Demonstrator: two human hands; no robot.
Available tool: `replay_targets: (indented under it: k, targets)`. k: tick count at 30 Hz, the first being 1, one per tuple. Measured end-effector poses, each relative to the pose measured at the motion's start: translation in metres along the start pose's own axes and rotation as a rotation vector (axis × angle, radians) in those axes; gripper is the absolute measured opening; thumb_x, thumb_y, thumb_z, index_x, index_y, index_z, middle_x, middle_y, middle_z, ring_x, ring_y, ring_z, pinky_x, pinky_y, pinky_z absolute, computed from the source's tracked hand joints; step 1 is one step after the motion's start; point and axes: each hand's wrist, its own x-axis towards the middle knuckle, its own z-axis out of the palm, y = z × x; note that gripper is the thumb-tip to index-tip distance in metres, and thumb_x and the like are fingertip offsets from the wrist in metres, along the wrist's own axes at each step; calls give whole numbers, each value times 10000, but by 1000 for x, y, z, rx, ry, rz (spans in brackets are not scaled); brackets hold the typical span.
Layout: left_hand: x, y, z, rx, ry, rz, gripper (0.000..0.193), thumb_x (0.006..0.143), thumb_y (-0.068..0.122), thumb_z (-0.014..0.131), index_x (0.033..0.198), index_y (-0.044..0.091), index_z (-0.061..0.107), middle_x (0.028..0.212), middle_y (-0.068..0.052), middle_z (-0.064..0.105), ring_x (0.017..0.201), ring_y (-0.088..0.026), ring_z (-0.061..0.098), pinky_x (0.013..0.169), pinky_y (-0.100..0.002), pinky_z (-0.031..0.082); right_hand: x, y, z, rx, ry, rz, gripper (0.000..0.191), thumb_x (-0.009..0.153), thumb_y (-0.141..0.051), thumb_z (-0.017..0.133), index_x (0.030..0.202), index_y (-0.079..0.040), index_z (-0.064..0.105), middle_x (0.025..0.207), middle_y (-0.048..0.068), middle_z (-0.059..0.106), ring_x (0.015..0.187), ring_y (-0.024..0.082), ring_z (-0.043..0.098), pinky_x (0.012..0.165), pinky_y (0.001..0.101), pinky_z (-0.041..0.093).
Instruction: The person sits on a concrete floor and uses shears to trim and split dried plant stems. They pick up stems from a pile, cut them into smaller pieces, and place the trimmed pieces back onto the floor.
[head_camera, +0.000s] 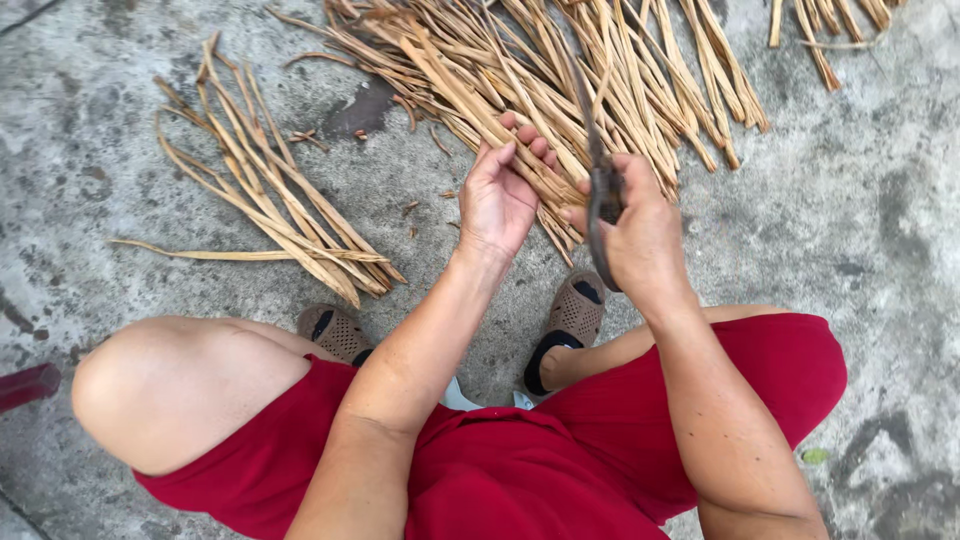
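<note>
Left hand (497, 195) opens over the big heap of dried strips (560, 70), fingers touching its near ends on the concrete floor (850, 220). Right hand (640, 235) is fisted around a dark knife (603, 200), blade up, beside it. A smaller bundle (265, 190) lies well apart, left.

Ahead, the big heap of dried reed strips (560, 80) blocks the floor from centre to right. A smaller bundle of strips (270, 200) lies left. Between them runs bare concrete floor (420, 170), scattered with small scraps (410, 208); more open concrete lies right.
</note>
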Motion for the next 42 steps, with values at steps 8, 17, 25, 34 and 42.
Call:
replay_targets:
  k: [8, 17, 25, 34, 42]
  targets:
    - [19, 116, 45, 465, -131, 304, 338, 1060, 316, 535, 1301, 82, 574, 935, -68, 682, 750, -147, 678, 675, -317, 615, -5, 12, 39, -95, -184, -118, 449, 854, -178, 815, 1226, -54, 596, 862, 112, 743, 767, 202, 704, 708, 353, 539]
    - [-16, 230, 97, 782, -326, 555, 320, 1138, 349, 548, 1282, 68, 600, 893, -29, 650, 615, -56, 511, 527, -229, 429, -16, 6, 77, -327, -517, -164, 388, 838, -331, 815, 1128, -104, 692, 777, 99, 723, 718, 224, 685, 691, 389, 529]
    - [-81, 228, 99, 1120, -290, 428, 393, 1105, 382, 498, 1269, 76, 683, 649, 34, 590, 474, -24, 437, 402, -191, 332, -7, -26, 30, -222, -257, -86, 598, 778, -471, 823, 1276, -167, 689, 754, -7, 622, 662, 105, 559, 609, 294, 436]
    - [-90, 206, 81, 1602, -307, 564, 404, 1140, 390, 438, 1361, 141, 668, 671, 64, 606, 593, -15, 611, 514, -192, 516, -27, -50, 3, -12, -88, -568, 672, 794, -327, 903, 1335, -36, 630, 866, -10, 616, 756, 87, 574, 680, 241, 496]
    - [-106, 196, 91, 1780, -365, 632, 301, 1105, 274, 550, 1319, 109, 682, 736, -21, 684, 642, -97, 669, 561, -286, 571, -20, -67, 11, -43, -204, -530, 683, 767, -315, 915, 1320, -32, 630, 858, -2, 606, 739, 74, 554, 654, 232, 481]
